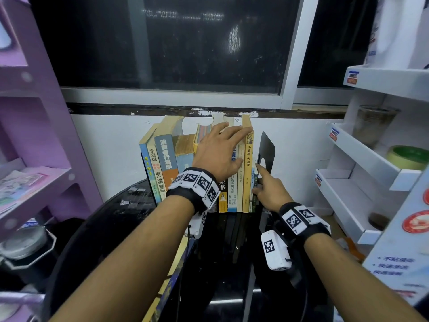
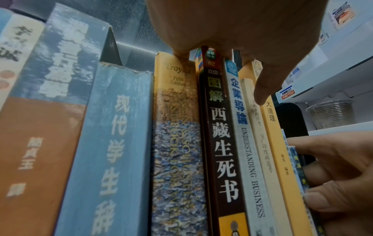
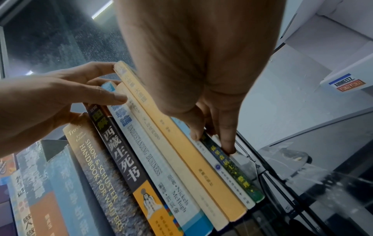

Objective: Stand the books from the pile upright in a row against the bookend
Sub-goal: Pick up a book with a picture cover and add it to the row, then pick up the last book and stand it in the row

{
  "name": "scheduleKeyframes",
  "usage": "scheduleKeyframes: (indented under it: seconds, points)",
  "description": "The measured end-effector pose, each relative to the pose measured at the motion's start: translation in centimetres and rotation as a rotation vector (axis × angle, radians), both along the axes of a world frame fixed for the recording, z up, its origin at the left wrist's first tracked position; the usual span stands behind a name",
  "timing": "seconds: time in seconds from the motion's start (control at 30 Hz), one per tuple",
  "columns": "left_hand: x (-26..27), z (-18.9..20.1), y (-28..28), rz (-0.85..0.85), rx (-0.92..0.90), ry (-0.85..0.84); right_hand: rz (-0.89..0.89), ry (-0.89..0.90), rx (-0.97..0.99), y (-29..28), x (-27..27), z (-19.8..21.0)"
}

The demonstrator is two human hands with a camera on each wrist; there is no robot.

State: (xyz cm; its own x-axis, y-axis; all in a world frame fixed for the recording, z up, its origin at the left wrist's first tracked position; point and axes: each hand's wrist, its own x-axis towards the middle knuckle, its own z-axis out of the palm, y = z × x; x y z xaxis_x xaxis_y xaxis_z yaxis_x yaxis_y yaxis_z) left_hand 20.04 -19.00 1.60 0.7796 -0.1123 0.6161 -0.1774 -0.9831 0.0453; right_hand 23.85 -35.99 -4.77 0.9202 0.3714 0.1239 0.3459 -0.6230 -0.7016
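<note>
One spine [image 2: 255, 172]: "UNDERSTANDING BUSINESS"

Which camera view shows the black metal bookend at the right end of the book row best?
The head view: the black metal bookend stands there whole, upright plate with its cut-out, right of the books. The left wrist view shows only a dark rounded top behind the yellow spine. The right wrist view shows just thin dark edges beside the right hand.
</note>
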Motion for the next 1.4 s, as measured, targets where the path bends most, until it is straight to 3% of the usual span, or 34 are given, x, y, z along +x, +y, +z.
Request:
scheduleKeyframes:
  seconds: [0.47, 0.73, 1.03, 1.17, 1.4]
  points:
    - [-0.1, 0.3, 0.0, -0.014, 0.001, 0.033, 0.002, 0.002, -0.045, 0.2, -0.9, 1.1]
    - [-0.7, 1.4, -0.4, -0.070, -0.085, 0.145, 0.014, -0.093, -0.009, -0.2, -2.7, 3.1]
    - [-5.6, 0.5, 1.0, -0.164, -0.119, 0.120, -0.063, -0.301, -0.063, 0.5, -5.9, 4.0]
    - [-8.9, -0.4, 2.9, -0.164, -0.136, 0.177, 0.005, -0.286, -0.126, 2.3, -7.6, 3.5]
    - [-13.8, -3.4, 6.8, -0.019, -0.161, 0.387, 0.215, -0.135, -0.336, 6.7, -10.7, 2.0]
